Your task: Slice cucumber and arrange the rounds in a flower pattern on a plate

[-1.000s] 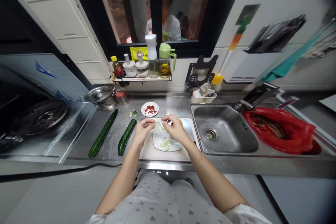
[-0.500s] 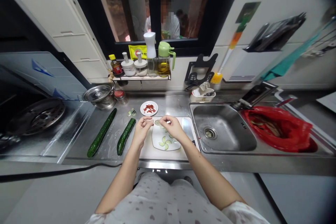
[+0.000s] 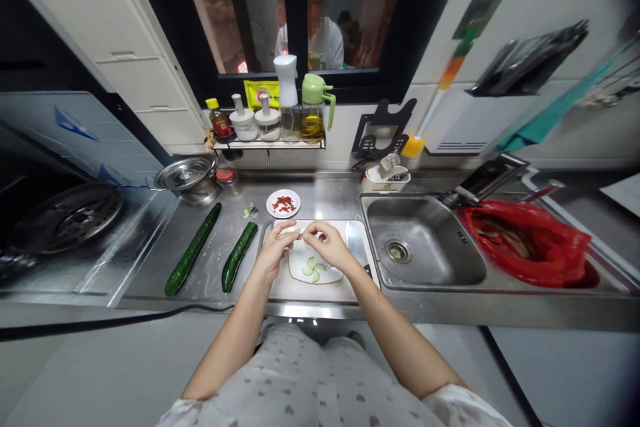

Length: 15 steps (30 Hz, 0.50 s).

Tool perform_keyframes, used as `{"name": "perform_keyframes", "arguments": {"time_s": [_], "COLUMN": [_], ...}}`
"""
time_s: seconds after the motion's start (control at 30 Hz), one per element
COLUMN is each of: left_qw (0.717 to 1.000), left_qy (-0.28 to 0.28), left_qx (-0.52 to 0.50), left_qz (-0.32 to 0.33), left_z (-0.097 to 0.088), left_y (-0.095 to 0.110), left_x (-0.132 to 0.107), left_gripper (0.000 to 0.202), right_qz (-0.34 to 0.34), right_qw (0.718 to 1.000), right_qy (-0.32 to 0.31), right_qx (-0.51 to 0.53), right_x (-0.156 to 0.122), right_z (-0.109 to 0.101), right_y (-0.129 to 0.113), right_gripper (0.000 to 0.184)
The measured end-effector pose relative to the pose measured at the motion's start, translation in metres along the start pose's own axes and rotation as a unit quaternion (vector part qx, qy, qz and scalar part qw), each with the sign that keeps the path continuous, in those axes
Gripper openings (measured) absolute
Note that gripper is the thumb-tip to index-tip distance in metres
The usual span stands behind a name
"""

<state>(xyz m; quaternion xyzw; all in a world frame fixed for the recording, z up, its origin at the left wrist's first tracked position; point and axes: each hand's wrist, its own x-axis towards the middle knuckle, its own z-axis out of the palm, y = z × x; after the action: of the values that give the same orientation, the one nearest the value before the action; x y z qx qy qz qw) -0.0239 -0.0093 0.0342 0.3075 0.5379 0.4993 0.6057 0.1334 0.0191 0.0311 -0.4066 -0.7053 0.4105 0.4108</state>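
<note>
My left hand [image 3: 279,247] and my right hand [image 3: 327,243] meet above the upper part of a white plate [image 3: 300,273]. Both have thumb and fingers pinched together, fingertips touching or nearly so. Whatever small piece is between them is too hidden to name. Pale green cucumber slices [image 3: 313,269] lie fanned out on the plate. Beneath the plate is a cutting board [image 3: 285,290], with a broad-bladed knife [image 3: 356,240] along its right side. To the left lie a shorter cucumber [image 3: 239,257] and a long whole cucumber [image 3: 194,250].
Behind the board stand a small dish of chopped red pieces [image 3: 283,204] and some cucumber scraps [image 3: 251,211]. A steel pot [image 3: 193,180] and a red-lidded jar [image 3: 229,180] are at back left. Right of the board are the sink [image 3: 425,240] and a red bag [image 3: 530,247].
My hands have come closer together, the left moving right until the fingertips meet over the plate. The view has shifted slightly.
</note>
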Motion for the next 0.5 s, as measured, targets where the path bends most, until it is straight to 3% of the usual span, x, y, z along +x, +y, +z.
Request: {"name": "perform_keyframes", "arguments": {"time_s": [0.27, 0.5], "left_qw": [0.996, 0.993], "left_qy": [0.01, -0.001], "left_qx": [0.001, 0.039], "left_qz": [0.087, 0.11], "left_z": [0.0, -0.008], "left_y": [-0.005, -0.021], "left_x": [0.002, 0.014], "left_gripper": [0.055, 0.052], "right_qz": [0.006, 0.019], "right_qw": [1.0, 0.999], "right_qy": [0.005, -0.02], "right_qx": [-0.015, -0.021], "right_x": [-0.002, 0.0], "right_z": [0.006, 0.013], "right_y": [0.011, 0.03], "right_gripper": [0.016, 0.015]}}
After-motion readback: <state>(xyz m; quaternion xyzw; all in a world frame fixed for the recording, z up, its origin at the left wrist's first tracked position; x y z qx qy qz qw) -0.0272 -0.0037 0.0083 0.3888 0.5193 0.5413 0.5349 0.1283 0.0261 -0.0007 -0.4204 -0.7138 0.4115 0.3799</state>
